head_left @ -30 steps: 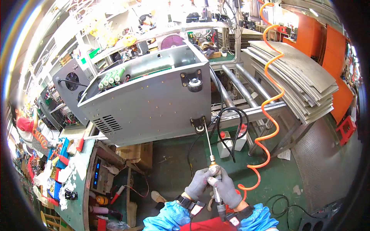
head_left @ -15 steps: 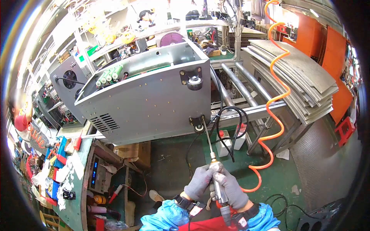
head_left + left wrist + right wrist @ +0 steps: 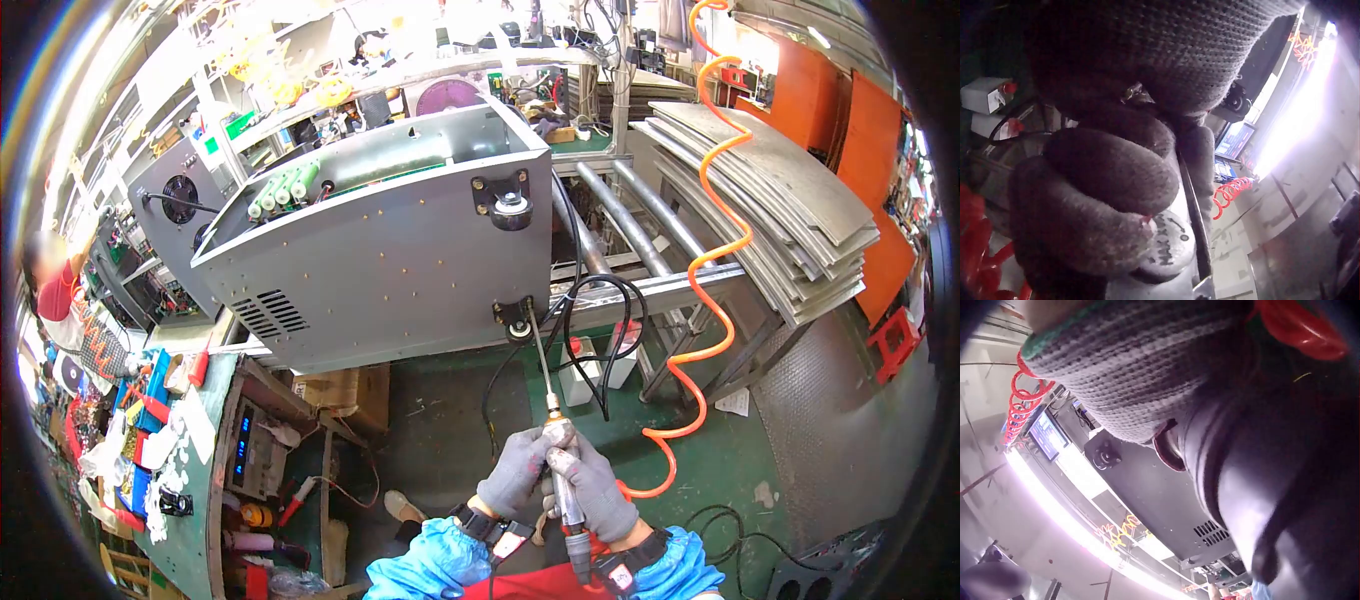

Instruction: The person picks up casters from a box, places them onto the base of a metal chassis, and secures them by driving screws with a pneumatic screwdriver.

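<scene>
Both gloved hands hold an air screwdriver (image 3: pixel 572 500) with a long, thin bit (image 3: pixel 543 360). My left hand (image 3: pixel 513 472) grips around its front end, just behind the bit. Lower down, my right hand (image 3: pixel 596 492) wraps the body, its thumb laid along the top. The bit's tip reaches the bracket of the lower caster (image 3: pixel 518 328) on a grey metal cabinet (image 3: pixel 390 265); the fastener there is hidden. A second caster (image 3: pixel 510 208) sits above it on the same panel. In the left wrist view, curled fingers (image 3: pixel 1110 169) surround the tool's metal body.
The cabinet lies on a roller conveyor (image 3: pixel 635 225). An orange coiled hose (image 3: pixel 735 245) hangs at right, before stacked metal sheets (image 3: pixel 770 180). Black cable (image 3: pixel 600 285) loops beside the caster, above white bottles (image 3: pixel 580 375). A cluttered workbench (image 3: pixel 205 480) stands left.
The orange hose has swung to the right. Both hands keep their grip, and the bit stays at the lower caster with only a slight shift. The person at far left has moved an arm.
</scene>
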Tool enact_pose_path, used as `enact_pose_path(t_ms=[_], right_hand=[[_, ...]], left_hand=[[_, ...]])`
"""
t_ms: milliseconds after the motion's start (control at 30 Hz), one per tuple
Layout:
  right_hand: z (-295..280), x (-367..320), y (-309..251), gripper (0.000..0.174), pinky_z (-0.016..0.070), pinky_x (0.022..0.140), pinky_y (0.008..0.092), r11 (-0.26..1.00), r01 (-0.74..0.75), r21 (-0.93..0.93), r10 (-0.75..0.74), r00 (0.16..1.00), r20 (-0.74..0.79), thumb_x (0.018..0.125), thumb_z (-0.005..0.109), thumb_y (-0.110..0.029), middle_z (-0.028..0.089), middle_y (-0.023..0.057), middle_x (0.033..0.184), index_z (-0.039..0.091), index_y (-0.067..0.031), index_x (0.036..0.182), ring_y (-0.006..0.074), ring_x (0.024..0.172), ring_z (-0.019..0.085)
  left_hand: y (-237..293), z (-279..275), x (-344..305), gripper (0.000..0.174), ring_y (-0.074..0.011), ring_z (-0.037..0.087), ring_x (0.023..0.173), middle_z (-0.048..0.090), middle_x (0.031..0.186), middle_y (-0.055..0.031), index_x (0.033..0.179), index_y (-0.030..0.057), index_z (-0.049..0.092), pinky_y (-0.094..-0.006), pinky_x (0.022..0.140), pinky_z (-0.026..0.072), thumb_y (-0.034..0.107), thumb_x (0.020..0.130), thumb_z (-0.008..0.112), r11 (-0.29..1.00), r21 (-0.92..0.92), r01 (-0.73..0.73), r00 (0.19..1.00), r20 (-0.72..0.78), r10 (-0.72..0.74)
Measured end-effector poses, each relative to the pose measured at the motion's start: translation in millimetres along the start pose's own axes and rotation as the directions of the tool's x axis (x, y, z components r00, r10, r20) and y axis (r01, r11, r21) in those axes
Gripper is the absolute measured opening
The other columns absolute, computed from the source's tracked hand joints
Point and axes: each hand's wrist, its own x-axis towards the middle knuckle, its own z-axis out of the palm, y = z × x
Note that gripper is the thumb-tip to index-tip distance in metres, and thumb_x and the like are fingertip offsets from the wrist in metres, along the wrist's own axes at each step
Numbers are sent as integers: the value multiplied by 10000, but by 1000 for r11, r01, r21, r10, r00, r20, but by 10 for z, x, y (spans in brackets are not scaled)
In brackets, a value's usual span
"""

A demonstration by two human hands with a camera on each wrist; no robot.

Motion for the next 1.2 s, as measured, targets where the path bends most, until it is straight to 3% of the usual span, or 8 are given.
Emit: enact_pose_path(t_ms=[433,500,567,600,700,833,1000,1200], right_hand=[[-26,-567,623,683,516,514,271,973,28,-230,-34,999,-21,822,651,-94,576,36,887,380,-115,1449,126,635,608],[5,-866,728,748,528,612,273,937,-139,-319,153,988,19,833,695,-141,585,35,952,347,-92,1493,120,725,608],[-157,-1018,1242,727,498,471,295,921,-186,-343,202,979,10,803,609,-5,560,54,885,329,-76,1470,146,523,556],[-81,-1128,1277,630,455,619,233,879,-289,-380,297,954,-38,840,623,-34,508,6,974,379,-73,1420,92,722,508],[72,-1120,1558,527,390,708,155,899,-311,-310,331,944,12,887,607,-21,437,-59,1006,427,-95,1377,23,824,429],[154,-746,1726,507,388,682,163,803,-518,-295,520,851,-77,889,587,7,430,-68,967,439,-112,1360,26,799,412],[773,135,1394,491,397,703,184,781,-517,-350,534,844,-56,898,674,-99,457,-59,980,451,-113,1335,43,823,449],[1328,450,1116,511,412,765,215,769,-456,-448,462,881,-103,880,692,-134,476,-41,1013,457,-102,1332,69,895,475]], left_hand=[[-701,-937,-410,446,-146,538,602,606,721,-39,846,48,666,-323,547,447,448,999,546,954,300,-17,989,-136,61],[-1588,-1554,-481,342,-212,621,660,664,787,-87,858,62,687,-375,591,507,353,986,558,793,608,-36,996,-42,77],[-2868,-2159,-658,212,-284,688,769,702,852,-118,882,102,728,-429,670,555,223,928,560,-15,949,-314,948,314,54],[-3709,-2344,-804,115,-250,693,678,723,798,-107,807,87,740,-388,551,519,171,780,666,-139,931,-338,938,322,-127],[-4051,-3101,-1123,121,-257,693,679,722,801,-109,812,88,741,-398,560,521,175,787,661,108,980,169,907,-112,-406],[-3331,-4836,-1024,128,-266,692,681,721,805,-112,820,89,742,-412,573,525,181,798,655,61,754,654,748,-632,-201],[-3050,-5869,-913,138,-277,692,684,720,810,-116,829,90,744,-429,589,530,188,810,648,54,586,808,583,-785,-208],[-2996,-5873,-1049,151,-291,691,688,718,816,-121,840,91,745,-449,608,535,196,825,639,66,641,765,618,-702,-354]])
